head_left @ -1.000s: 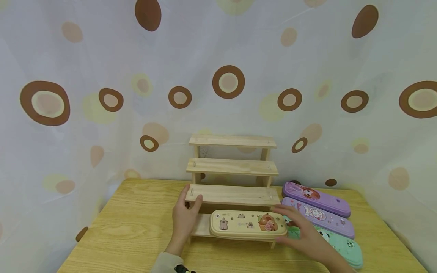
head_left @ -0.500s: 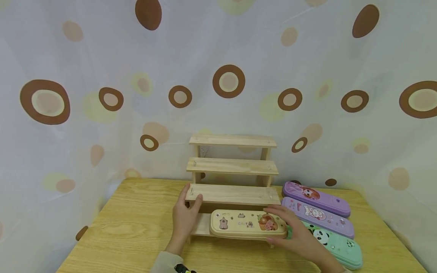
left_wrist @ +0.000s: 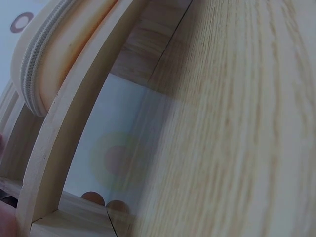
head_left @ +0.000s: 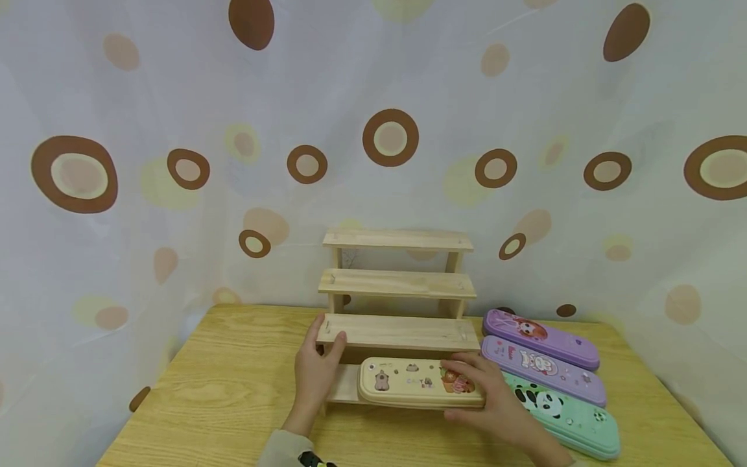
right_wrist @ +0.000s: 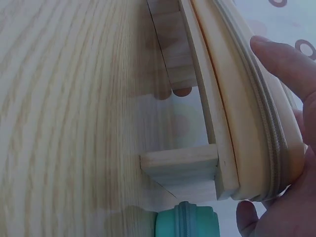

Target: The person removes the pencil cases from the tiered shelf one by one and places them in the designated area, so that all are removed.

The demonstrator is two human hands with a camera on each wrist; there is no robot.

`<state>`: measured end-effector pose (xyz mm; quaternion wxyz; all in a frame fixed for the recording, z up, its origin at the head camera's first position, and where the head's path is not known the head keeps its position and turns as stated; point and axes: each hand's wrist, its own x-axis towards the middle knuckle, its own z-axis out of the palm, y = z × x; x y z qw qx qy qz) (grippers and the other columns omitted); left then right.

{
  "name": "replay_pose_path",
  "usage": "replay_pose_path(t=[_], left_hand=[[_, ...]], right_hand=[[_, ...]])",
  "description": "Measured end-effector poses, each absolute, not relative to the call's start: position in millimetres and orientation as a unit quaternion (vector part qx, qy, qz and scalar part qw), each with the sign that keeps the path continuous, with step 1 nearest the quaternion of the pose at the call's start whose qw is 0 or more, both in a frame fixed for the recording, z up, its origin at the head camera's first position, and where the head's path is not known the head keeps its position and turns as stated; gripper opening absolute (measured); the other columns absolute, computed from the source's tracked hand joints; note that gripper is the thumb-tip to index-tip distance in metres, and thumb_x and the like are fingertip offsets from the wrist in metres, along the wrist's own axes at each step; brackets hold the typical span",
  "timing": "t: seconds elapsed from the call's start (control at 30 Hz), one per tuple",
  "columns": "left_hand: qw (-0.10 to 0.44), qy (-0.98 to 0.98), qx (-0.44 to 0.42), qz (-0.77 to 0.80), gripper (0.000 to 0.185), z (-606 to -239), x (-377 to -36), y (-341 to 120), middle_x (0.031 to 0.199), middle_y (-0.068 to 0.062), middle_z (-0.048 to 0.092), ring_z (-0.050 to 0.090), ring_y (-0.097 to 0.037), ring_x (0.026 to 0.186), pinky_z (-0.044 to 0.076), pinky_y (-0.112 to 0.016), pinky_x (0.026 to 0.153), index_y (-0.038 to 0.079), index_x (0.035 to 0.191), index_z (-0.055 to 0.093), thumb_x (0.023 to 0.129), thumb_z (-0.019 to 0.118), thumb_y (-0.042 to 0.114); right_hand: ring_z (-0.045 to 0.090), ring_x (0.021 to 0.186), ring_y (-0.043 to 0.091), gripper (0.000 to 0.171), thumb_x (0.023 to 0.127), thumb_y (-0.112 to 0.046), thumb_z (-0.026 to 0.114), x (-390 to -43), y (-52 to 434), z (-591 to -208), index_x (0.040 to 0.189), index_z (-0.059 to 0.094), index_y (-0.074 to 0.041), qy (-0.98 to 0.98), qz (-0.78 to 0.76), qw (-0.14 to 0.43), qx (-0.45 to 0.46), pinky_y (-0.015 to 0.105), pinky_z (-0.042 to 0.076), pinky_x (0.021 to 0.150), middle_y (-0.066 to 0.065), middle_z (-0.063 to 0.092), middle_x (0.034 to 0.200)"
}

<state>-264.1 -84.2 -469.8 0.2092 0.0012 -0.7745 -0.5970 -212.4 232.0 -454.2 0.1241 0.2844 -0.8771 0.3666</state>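
Observation:
A cream pencil case (head_left: 403, 383) with bear and fruit pictures lies on the lowest step of a stepped wooden shelf (head_left: 397, 332). Around its right end my right hand (head_left: 496, 405) grips, fingers over the top and thumb at the front edge. In the right wrist view the case (right_wrist: 237, 98) rests against the step board, its zip facing out. My left hand (head_left: 312, 376) holds the left end of the shelf's second step from the bottom, thumb on the board. The left wrist view shows the other end of the case (left_wrist: 54, 54).
To the right lie a dark purple pencil case (head_left: 560, 344), a lilac one (head_left: 574, 383) and a mint panda one (head_left: 583, 425), side by side. The mint one lies close to my right wrist. A spotted curtain (head_left: 175, 110) hangs behind the wooden table (head_left: 233, 389).
My right hand has slid left along the cream case, from its right end to further over its top. The case stays nearly in place. My left hand has not moved.

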Motion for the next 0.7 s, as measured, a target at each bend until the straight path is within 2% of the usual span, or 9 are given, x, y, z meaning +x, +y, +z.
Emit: replay_pose_path(t=[0.13, 0.27, 0.4, 0.53, 0.7], left_hand=[[0.212, -0.775, 0.000, -0.596, 0.062, -469.3, -264.4, -84.4, 0.134, 0.002, 0.044, 0.043, -0.017, 0.118, 0.041, -0.039, 0.093, 0.028, 0.137, 0.040, 0.082, 0.061, 0.048], [0.215, -0.774, 0.001, -0.595, 0.062, -469.3, -263.9, -83.7, 0.133, 0.001, 0.045, 0.045, -0.017, 0.117, 0.042, -0.039, 0.092, 0.027, 0.136, 0.040, 0.082, 0.061, 0.048], [0.214, -0.774, 0.001, -0.595, 0.062, -469.7, -263.6, -83.0, 0.133, 0.001, 0.045, 0.045, -0.017, 0.117, 0.042, -0.039, 0.091, 0.026, 0.137, 0.041, 0.082, 0.061, 0.048], [0.213, -0.776, 0.005, -0.593, 0.062, -470.2, -264.7, -83.1, 0.133, 0.002, 0.045, 0.044, -0.017, 0.118, 0.041, -0.038, 0.092, 0.027, 0.137, 0.040, 0.082, 0.061, 0.049], [0.211, -0.775, 0.004, -0.596, 0.062, -470.4, -265.0, -84.1, 0.133, 0.002, 0.044, 0.043, -0.016, 0.118, 0.040, -0.038, 0.093, 0.028, 0.137, 0.039, 0.082, 0.061, 0.049]], right_hand=[[0.033, 0.116, 0.018, 0.070, 0.066, -0.044, 0.078, -210.7, 228.1, -452.1, 0.129, 0.051, -0.026, -0.884, 0.350, 0.137, 0.280, 0.048, 0.031, 0.089, -0.004, 0.042, 0.128], [0.043, 0.107, 0.017, 0.067, 0.065, -0.032, 0.082, -203.9, 220.8, -440.6, 0.125, 0.055, -0.020, -0.874, 0.369, 0.143, 0.282, 0.032, 0.037, 0.089, -0.002, 0.047, 0.120], [0.048, 0.101, 0.018, 0.064, 0.063, -0.024, 0.084, -196.0, 215.7, -428.0, 0.120, 0.058, -0.014, -0.865, 0.392, 0.141, 0.279, 0.019, 0.035, 0.088, 0.002, 0.050, 0.114], [0.048, 0.101, 0.017, 0.064, 0.063, -0.029, 0.083, -195.1, 216.8, -427.3, 0.120, 0.058, -0.016, -0.870, 0.389, 0.134, 0.271, 0.021, 0.036, 0.088, 0.000, 0.050, 0.113], [0.046, 0.101, 0.010, 0.067, 0.062, -0.041, 0.080, -201.8, 224.2, -440.0, 0.123, 0.056, -0.026, -0.883, 0.385, 0.109, 0.245, 0.028, 0.039, 0.087, -0.008, 0.047, 0.114]])
